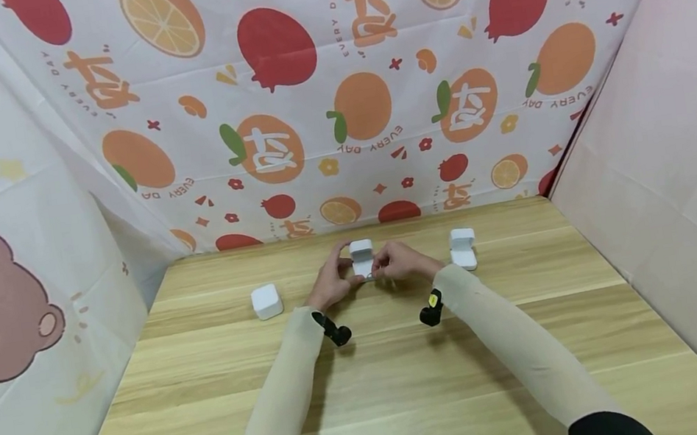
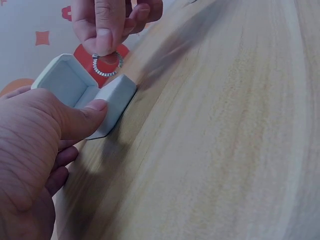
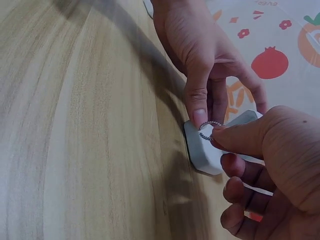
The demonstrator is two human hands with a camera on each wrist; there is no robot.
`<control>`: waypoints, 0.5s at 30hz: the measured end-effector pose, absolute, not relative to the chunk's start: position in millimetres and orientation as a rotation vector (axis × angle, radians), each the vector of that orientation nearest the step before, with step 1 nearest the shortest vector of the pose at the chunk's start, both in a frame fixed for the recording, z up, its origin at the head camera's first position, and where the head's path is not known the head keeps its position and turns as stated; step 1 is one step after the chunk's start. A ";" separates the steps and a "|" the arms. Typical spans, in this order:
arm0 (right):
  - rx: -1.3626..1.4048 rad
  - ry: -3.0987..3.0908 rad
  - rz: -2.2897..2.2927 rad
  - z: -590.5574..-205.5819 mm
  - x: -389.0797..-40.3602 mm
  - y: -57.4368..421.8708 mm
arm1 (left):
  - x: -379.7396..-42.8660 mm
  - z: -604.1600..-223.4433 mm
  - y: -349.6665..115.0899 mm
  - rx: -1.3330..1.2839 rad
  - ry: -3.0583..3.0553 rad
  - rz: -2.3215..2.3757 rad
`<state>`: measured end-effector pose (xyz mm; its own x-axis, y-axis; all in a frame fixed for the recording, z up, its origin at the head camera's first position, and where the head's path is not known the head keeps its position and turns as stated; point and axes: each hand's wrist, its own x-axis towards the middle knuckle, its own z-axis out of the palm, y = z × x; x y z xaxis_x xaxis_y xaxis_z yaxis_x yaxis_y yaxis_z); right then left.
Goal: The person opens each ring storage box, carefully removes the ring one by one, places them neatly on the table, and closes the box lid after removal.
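A white ring box stands with its lid up near the back of the table. My left hand grips it from the left, the thumb on the front of its base in the left wrist view. Between thumb and fingers my right hand pinches a silvery ring set with small stones. In the left wrist view the ring hangs just over the box base; in the right wrist view the ring overlaps the box. Whether it touches the box I cannot tell.
To the right stands a second white ring box, lid up. A closed white box sits left of my left hand. The wooden table meets a fruit-print cloth at the back, with cloth walls at both sides.
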<state>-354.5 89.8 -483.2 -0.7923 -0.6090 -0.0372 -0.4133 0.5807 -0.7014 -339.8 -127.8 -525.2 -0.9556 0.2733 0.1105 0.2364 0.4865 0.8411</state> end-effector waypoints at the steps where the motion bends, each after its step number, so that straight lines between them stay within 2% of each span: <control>1: -0.839 2.530 -1.028 -483.4 -354.2 89.7 | -339.6 -524.8 -127.6 0.460 2.678 1.505; 15: -0.766 2.448 -1.067 -485.9 -353.1 86.3 | -338.6 -519.9 -126.5 0.438 2.670 1.493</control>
<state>-353.1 86.3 -485.9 -0.7875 -0.6067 -0.1083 -0.3338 0.5676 -0.7526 -338.6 -126.5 -519.9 -0.9585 0.2696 0.0921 0.2197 0.4934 0.8416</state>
